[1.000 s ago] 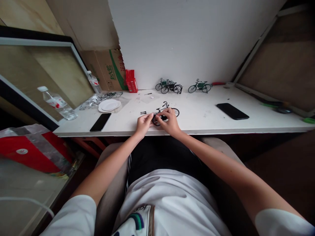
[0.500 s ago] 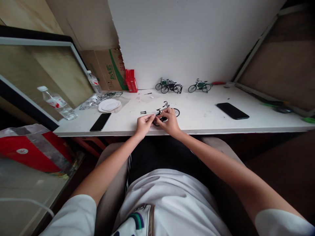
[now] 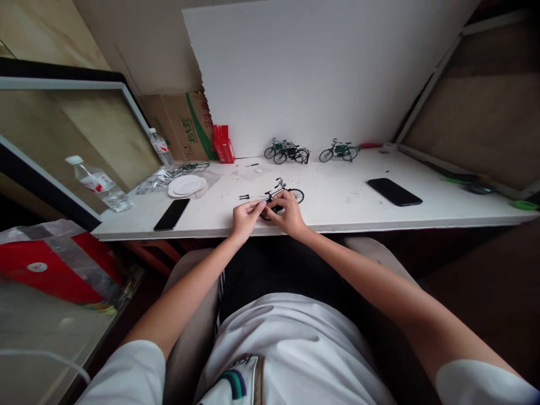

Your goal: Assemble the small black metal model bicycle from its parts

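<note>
A small black model bicycle (image 3: 298,195) stands near the front edge of the white table, its handlebar toward the back and one wheel out to the right. My left hand (image 3: 246,217) pinches at its left end, by the wheel nearest me. Over the middle of the frame, my right hand (image 3: 289,213) has its thumb and fingers closed on the bicycle. The fingertips of both hands almost meet, and they hide much of the frame. A small black part (image 3: 244,197) lies on the table left of the bicycle.
Several finished model bicycles (image 3: 338,151) stand along the back wall. A phone (image 3: 171,214) and white plates (image 3: 185,186) lie to the left, near water bottles (image 3: 101,185) and a red box (image 3: 223,144). Another black phone (image 3: 394,192) lies on the right.
The whole view has shifted slightly, so the table sits a little lower in the picture. Both hands keep nearly the same grip on the model bicycle.
</note>
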Tool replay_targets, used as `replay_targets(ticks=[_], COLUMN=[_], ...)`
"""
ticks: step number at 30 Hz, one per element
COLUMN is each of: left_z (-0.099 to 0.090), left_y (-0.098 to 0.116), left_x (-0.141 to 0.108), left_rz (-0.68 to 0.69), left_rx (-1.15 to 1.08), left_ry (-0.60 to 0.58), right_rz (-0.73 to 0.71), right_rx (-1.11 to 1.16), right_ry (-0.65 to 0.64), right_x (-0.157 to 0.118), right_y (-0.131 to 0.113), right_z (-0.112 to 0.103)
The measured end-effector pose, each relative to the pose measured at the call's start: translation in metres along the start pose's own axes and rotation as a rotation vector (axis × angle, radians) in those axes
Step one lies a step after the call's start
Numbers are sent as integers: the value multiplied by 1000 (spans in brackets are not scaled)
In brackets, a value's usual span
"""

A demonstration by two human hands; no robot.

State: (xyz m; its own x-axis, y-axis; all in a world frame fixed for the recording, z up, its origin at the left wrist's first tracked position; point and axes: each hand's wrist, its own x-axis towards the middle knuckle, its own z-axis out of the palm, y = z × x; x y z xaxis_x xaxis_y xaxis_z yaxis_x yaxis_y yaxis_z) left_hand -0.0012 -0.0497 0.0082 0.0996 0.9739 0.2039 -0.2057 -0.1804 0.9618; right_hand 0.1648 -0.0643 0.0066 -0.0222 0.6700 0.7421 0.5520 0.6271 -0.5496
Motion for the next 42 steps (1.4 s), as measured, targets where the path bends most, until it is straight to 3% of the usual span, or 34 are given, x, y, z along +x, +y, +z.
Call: replay_targets(ticks=[19, 27, 33, 36, 42], left_z=[-1, -2, 0, 0, -1], left_y=[-3, -6, -4, -4, -9], left_x=[3, 6, 4, 4, 6], left_rz=[1, 81, 116, 123, 139], left_rx=[-27, -35, -17, -19, 7], left_ry=[23, 192, 203, 199, 186], right_rz=[10, 81, 87, 39, -152], right_rx=[19, 89, 121, 21, -485], right_ry=[44, 75, 58, 52, -65], right_x=[-3, -9, -12, -12, -4], right_y=[-3, -2, -3, -2, 1], right_z=[0, 2, 2, 1, -9])
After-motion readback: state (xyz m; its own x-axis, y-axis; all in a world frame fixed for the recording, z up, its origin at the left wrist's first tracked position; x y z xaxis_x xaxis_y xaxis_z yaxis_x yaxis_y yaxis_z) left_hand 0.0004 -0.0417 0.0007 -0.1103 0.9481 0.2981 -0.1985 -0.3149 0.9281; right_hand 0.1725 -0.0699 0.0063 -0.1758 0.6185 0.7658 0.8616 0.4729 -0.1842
